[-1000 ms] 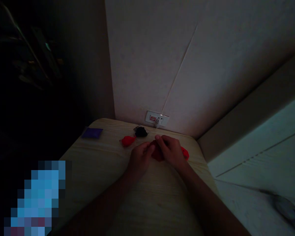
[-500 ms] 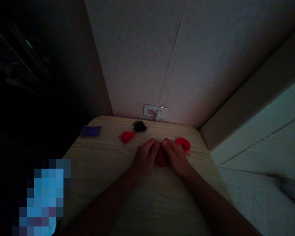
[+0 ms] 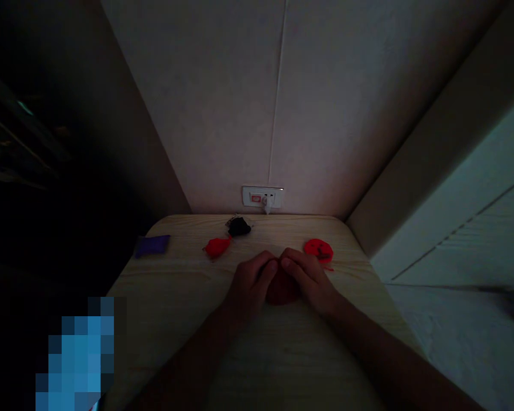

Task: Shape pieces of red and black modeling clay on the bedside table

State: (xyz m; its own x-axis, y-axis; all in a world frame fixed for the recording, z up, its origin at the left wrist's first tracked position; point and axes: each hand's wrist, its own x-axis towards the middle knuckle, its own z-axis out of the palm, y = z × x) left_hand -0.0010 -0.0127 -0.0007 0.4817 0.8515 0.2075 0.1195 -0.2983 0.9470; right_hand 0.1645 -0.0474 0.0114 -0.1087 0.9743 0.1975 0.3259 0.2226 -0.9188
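The room is dim. On a pale wooden table (image 3: 282,354), my left hand (image 3: 248,285) and my right hand (image 3: 310,279) meet fingertip to fingertip over a dark red soft piece (image 3: 282,290), both pinching its top edge. A round red piece (image 3: 319,250) lies just beyond my right hand. A second red piece (image 3: 216,246) lies to the left of my left hand, and a small black object (image 3: 239,226) sits behind it near the wall.
A purple flat object (image 3: 152,245) rests at the table's left edge. A wall socket (image 3: 262,197) with a plug in it is on the wall behind the table. A light-coloured surface (image 3: 454,240) runs along the right.
Both hands drew back toward me with the dark red piece, uncovering the round red piece. The camera view shifted too.
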